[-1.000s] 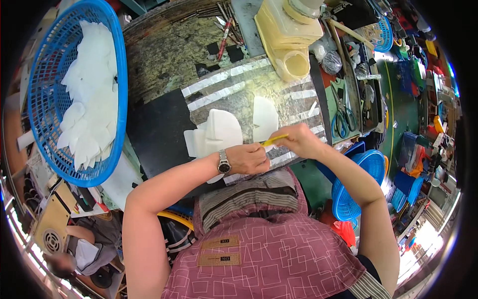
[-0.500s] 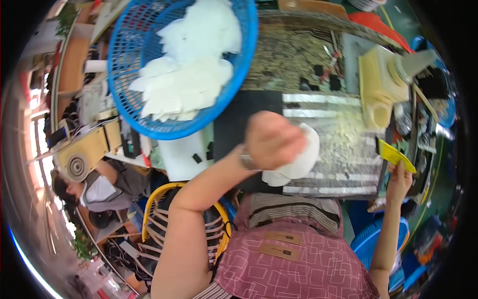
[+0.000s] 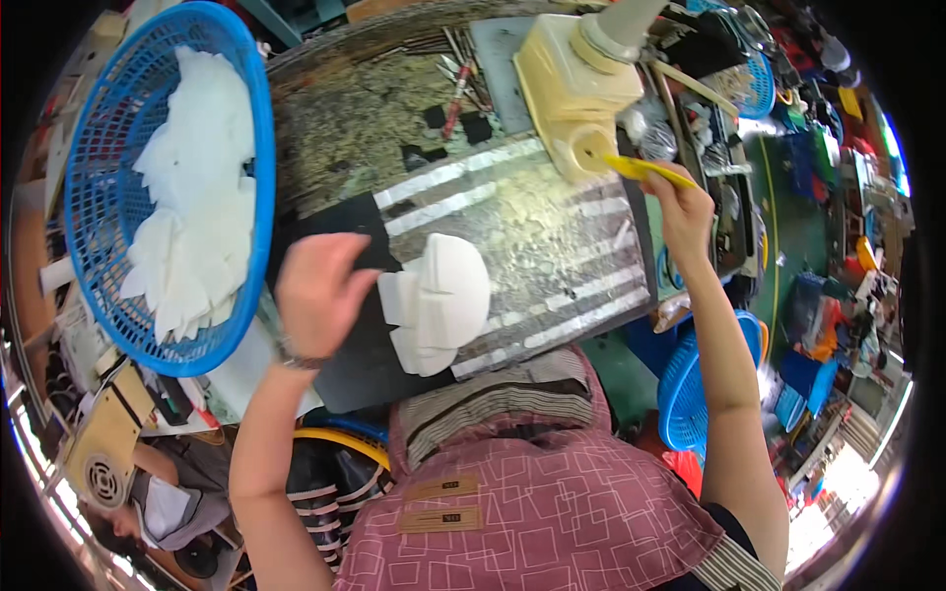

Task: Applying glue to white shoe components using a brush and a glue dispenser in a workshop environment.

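Note:
My right hand (image 3: 683, 217) pinches a flat yellow scraper (image 3: 652, 170). The scraper's tip reaches the round spout-like opening of a cream plastic container (image 3: 576, 84) at the back right of the work surface. Over the board's dark left part hovers my left hand (image 3: 320, 300), slightly blurred, thumb and fingers apart with nothing in them. Just right of it lie several overlapping white sheet pieces (image 3: 448, 300) with rounded edges. They rest partly on a black board (image 3: 340, 379) striped with pale tape, whose middle is smeared with a shiny residue.
A big blue plastic basket (image 3: 261, 197) full of white pieces (image 3: 202, 187) stands on the left. Scissors and thin tools (image 3: 456, 98) lie at the back beside small black scraps (image 3: 477, 128). Another blue basket (image 3: 680, 394) sits low at right. A person (image 3: 168, 507) is at lower left.
The view has swung to the right. My right hand has brought the scraper from beside the board to the container's opening. My left hand has moved left, away from the white pieces.

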A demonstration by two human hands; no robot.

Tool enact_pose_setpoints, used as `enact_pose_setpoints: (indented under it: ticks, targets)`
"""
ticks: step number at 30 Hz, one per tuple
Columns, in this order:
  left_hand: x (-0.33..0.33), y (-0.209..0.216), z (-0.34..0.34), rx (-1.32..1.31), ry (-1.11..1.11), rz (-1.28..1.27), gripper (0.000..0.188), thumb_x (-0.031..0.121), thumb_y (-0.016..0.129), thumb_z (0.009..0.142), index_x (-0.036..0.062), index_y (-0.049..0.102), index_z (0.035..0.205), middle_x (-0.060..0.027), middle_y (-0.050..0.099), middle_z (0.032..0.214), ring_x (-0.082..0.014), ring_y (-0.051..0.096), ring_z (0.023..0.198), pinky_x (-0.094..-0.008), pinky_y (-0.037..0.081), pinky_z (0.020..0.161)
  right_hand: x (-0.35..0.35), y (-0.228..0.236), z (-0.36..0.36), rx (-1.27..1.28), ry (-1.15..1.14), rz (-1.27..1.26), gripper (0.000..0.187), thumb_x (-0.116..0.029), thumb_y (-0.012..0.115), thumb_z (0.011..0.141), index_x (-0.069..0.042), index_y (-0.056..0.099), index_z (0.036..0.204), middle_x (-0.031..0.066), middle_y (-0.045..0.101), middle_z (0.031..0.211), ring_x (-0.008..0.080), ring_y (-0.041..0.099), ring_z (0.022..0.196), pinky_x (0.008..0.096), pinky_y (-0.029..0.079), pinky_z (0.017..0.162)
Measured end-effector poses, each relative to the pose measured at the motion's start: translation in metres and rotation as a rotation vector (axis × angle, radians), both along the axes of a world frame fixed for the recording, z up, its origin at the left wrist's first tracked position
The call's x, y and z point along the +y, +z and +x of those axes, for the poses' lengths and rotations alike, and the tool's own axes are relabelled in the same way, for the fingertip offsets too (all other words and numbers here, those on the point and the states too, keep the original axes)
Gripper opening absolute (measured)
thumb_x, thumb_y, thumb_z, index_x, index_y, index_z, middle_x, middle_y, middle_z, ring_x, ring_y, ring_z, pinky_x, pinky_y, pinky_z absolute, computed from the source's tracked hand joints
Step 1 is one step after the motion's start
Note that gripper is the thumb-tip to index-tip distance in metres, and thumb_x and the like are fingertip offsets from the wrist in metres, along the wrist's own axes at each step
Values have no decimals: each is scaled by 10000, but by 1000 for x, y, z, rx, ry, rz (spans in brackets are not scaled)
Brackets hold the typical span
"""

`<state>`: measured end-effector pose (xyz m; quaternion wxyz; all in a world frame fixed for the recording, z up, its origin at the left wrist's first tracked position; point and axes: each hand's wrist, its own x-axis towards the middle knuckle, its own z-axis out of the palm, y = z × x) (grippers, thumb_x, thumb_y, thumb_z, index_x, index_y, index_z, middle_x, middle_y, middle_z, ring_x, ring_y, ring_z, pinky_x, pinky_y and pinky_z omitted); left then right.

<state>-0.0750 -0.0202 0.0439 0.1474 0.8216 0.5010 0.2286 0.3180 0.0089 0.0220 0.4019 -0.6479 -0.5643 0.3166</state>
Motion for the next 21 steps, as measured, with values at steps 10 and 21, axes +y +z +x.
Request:
enact_pose_setpoints:
  ticks: [10, 21]
  targets:
    - [46, -84, 64, -96, -101, -659, 107, 100, 612, 684, 37, 608, 770, -95, 594, 713, -210, 583, 640, -295, 459, 597, -11, -36, 2, 447, -208, -301, 156, -166, 543, 840, -14, 576, 855, 55, 607, 678, 102, 568, 541, 212, 459, 508]
    - [52, -101, 63, -84, -97, -711, 119, 130, 602, 694, 36, 626, 762, -94, 600, 695, -195, 586, 647, -294, 457, 608, -62, -38, -108, 94, 924, -251, 153, -74, 577, 757, -32, 629, 894, 124, 631, 860, 214, 611, 708, 273, 483, 659]
